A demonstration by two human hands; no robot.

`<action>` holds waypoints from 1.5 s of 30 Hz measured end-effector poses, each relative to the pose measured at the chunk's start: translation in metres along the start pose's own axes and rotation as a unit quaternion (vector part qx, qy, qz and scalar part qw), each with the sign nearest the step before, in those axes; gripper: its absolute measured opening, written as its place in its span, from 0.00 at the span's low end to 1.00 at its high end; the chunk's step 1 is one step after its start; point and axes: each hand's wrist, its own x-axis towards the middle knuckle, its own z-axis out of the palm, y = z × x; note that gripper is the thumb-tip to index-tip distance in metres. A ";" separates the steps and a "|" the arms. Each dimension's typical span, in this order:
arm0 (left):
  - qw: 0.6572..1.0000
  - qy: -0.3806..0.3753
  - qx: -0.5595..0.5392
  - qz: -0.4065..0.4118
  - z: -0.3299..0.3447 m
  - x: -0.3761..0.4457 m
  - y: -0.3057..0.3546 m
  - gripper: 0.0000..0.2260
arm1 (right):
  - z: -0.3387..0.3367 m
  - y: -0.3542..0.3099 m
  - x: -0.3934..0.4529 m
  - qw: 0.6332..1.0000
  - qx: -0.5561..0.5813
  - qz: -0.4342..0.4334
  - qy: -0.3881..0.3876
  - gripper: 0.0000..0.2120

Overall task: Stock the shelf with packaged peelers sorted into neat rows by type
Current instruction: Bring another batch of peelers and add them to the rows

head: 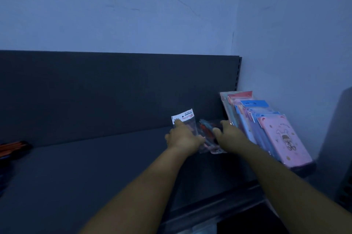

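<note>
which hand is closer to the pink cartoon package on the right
Right. The right hand reaches beside the leaning stack fronted by the pink cartoon package; the left hand is farther left, on a white-labelled packet.

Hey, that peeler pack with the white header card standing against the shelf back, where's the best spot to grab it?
Probably pinch the white header card from above: it stands clear at the top of the peeler pack, while the left hand covers its lower part and the right hand crowds its right side.
</note>
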 end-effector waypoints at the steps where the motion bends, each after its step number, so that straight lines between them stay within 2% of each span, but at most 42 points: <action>1: 1.000 -0.009 0.011 0.005 0.003 0.005 0.000 0.30 | 0.003 0.000 0.007 1.000 0.011 0.017 -0.005 0.19; 5: 0.998 -0.037 0.037 0.029 0.014 0.023 -0.004 0.24 | 0.014 0.003 0.026 0.998 0.021 0.057 -0.029 0.18; 8: 0.997 -0.062 0.033 0.033 0.021 0.037 -0.011 0.21 | 0.015 -0.003 0.028 0.996 0.057 0.059 -0.036 0.11; 10: 0.996 -0.075 0.029 0.025 0.024 0.043 -0.015 0.24 | 0.014 -0.009 0.026 0.993 0.081 0.068 -0.048 0.06; 13: 0.997 -0.074 0.012 0.018 0.021 0.045 -0.017 0.30 | 0.011 -0.021 0.018 0.992 0.065 0.077 -0.070 0.13; 16: 0.996 -0.072 -0.051 0.003 0.018 0.045 -0.017 0.25 | 0.011 -0.027 0.012 0.990 0.065 0.078 -0.093 0.11; 19: 0.986 -0.066 -0.152 -0.025 0.012 0.038 -0.019 0.16 | 0.014 -0.027 0.002 0.986 0.119 0.073 -0.094 0.06; 22: 0.970 -0.052 -0.236 -0.040 0.004 0.021 -0.019 0.15 | 0.014 -0.027 -0.014 0.978 0.187 0.049 -0.072 0.01; 24: 0.960 -0.051 -0.271 -0.041 -0.002 0.005 -0.015 0.20 | 0.014 -0.030 -0.026 0.973 0.225 0.018 -0.046 0.06; 27: 0.945 -0.050 -0.315 -0.068 -0.011 -0.019 -0.009 0.25 | 0.013 -0.032 -0.048 0.949 0.314 0.005 -0.006 0.08; 30: 0.927 -0.061 -0.362 -0.075 -0.020 -0.046 -0.005 0.09 | 0.007 -0.030 -0.073 0.925 0.379 -0.022 0.000 0.10; 32: 0.923 -0.069 -0.374 -0.064 -0.024 -0.065 -0.002 0.07 | 0.001 -0.029 -0.091 0.913 0.405 -0.041 0.007 0.11; 36: 0.915 -0.076 -0.393 -0.040 -0.031 -0.103 -0.001 0.07 | -0.011 -0.024 -0.133 0.903 0.423 -0.053 0.046 0.10; 42: 0.914 -0.114 -0.389 0.008 -0.033 -0.178 0.002 0.04 | -0.033 -0.006 -0.216 0.912 0.391 -0.036 0.122 0.10; 45: 0.915 -0.153 -0.373 0.022 -0.032 -0.224 -0.003 0.04 | -0.042 0.006 -0.269 0.919 0.371 -0.005 0.135 0.10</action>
